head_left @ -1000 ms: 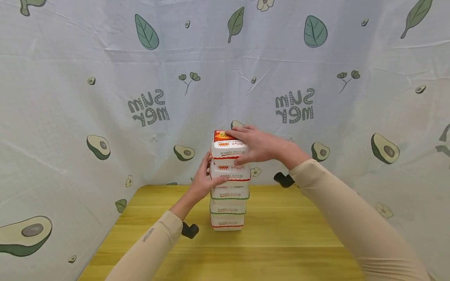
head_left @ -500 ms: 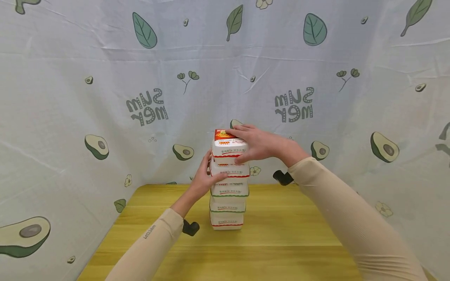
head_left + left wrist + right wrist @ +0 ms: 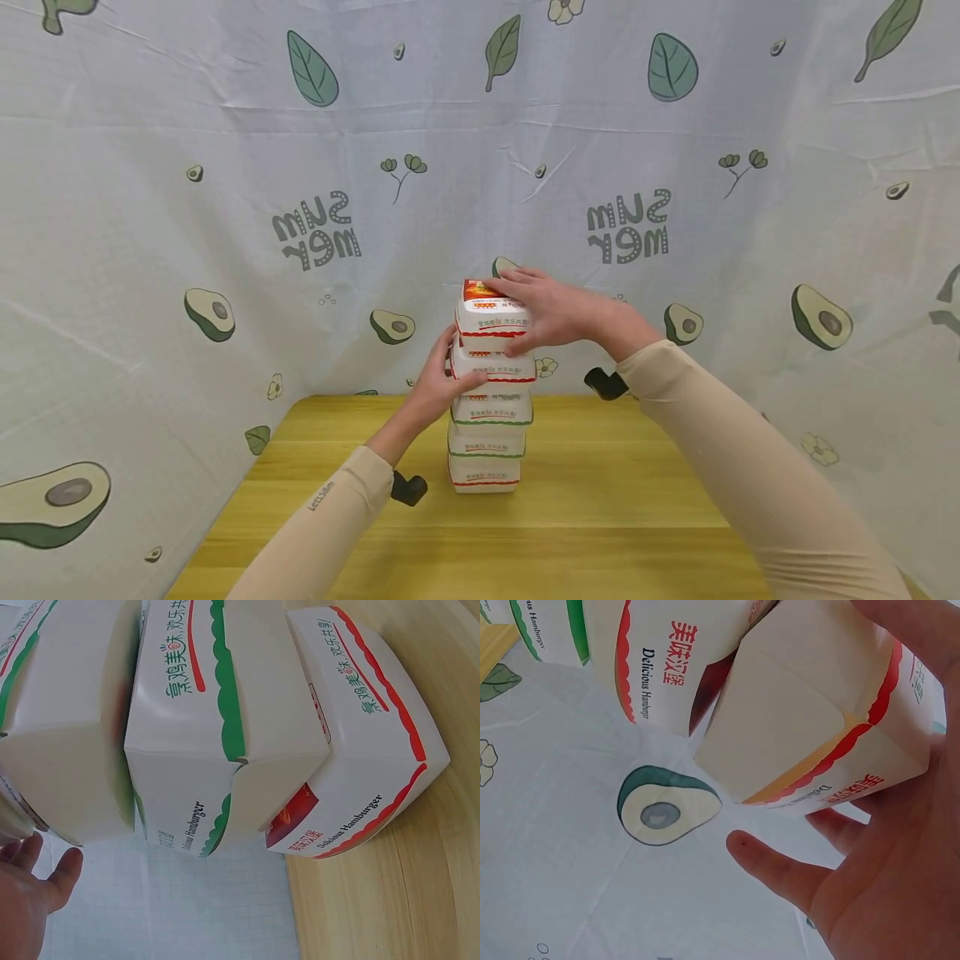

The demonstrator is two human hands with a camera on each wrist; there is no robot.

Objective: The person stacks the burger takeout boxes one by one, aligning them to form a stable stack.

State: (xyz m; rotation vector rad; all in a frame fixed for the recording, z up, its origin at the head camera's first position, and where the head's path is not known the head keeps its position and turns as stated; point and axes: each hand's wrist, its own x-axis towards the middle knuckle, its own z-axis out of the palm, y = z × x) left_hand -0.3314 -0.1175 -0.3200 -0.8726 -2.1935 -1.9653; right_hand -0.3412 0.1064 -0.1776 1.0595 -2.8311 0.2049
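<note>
Several white cardboard burger boxes stand in one upright, slightly uneven column in the head view. My right hand (image 3: 555, 308) grips the top burger box (image 3: 491, 327), which has a red printed lid, from its right side, thumb in front and fingers over the lid. That box sits tilted against the one below in the right wrist view. Around the left side of the second burger box (image 3: 510, 367), also red-trimmed, my left hand (image 3: 438, 383) holds with its thumb across the front. Beneath are green-trimmed boxes (image 3: 187, 712) and a red-trimmed bottom box (image 3: 367, 735).
The column stands on a yellow wood-grain table (image 3: 615, 483). Behind it hangs a pale cloth (image 3: 480, 208) printed with avocados and leaves. A black camera mount (image 3: 606, 383) shows beside my right wrist and another black mount (image 3: 408, 490) by my left.
The top burger box has shifted slightly to the right, and the second box a little with it. Both hands keep nearly the same place.
</note>
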